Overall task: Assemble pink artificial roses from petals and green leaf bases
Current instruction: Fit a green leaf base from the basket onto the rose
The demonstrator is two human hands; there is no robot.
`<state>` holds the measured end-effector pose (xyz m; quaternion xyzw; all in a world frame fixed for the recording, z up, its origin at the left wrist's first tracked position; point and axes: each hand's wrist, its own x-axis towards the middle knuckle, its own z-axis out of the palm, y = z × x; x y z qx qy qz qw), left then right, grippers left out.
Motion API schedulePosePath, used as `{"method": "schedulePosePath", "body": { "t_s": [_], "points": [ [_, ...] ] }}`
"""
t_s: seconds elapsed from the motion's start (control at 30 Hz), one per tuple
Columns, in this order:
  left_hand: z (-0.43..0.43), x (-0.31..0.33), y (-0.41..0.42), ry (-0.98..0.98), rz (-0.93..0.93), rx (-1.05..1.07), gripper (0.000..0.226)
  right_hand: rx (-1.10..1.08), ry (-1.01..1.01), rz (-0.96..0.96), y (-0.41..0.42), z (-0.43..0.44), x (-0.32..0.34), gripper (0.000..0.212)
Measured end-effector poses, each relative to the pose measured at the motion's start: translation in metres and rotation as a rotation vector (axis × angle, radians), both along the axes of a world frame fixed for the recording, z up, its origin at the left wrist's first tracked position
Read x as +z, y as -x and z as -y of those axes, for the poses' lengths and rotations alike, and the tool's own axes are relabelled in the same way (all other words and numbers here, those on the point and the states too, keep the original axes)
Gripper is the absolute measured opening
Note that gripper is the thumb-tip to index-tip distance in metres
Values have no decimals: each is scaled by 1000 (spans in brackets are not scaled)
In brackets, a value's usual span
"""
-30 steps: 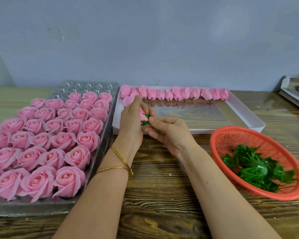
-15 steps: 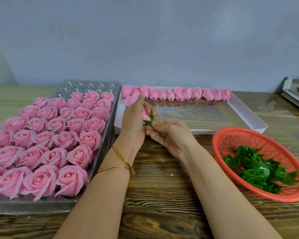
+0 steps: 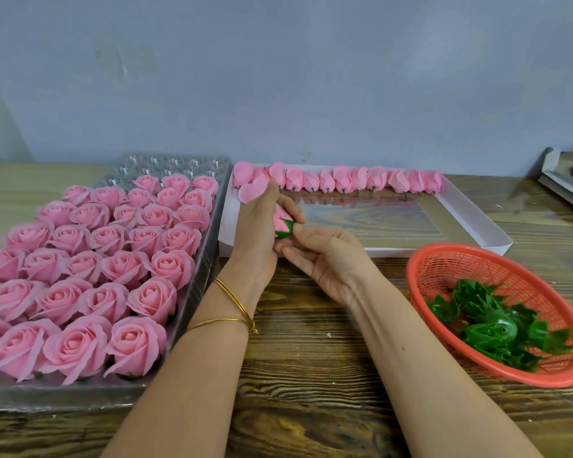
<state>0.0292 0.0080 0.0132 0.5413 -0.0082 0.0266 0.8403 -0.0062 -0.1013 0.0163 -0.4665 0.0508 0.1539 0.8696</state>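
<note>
My left hand (image 3: 257, 233) grips a pink rose bud (image 3: 280, 215) with a green leaf base (image 3: 286, 229) on its lower end, over the near left corner of the white tray (image 3: 470, 219). My right hand (image 3: 325, 259) lies palm up just under it, thumb and fingertips touching the green base. A row of pink petal buds (image 3: 348, 178) lines the tray's far edge. Loose green leaf bases (image 3: 497, 328) lie in the red basket (image 3: 444, 262) at the right. Several finished pink roses (image 3: 113, 266) fill the clear plastic tray (image 3: 192, 302) at the left.
The wooden table (image 3: 311, 375) runs under everything, with a grey wall behind. Empty cells of the clear tray (image 3: 176, 161) show at its far end. A flat grey and white box (image 3: 566, 183) sits at the far right edge.
Both hands stay together over the tray corner. The bud with its green base has turned slightly in my fingers; the view has shifted a little.
</note>
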Motion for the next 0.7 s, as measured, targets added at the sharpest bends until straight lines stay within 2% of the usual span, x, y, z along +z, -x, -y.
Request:
{"method": "schedulePosePath", "body": {
  "t_s": [0.17,0.37,0.6,0.7],
  "points": [
    [0,-2,0,-50,18,8,54,-15,-31,-6,-1,0,-1,12],
    [2,-2,2,-46,18,1,50,-18,-44,4,0,1,-1,17],
    [-1,2,4,-61,-18,-30,52,13,-70,0,0,2,-1,9],
    [-2,3,5,-56,-26,-46,53,40,-81,2,-1,2,-2,14]
  ]
}}
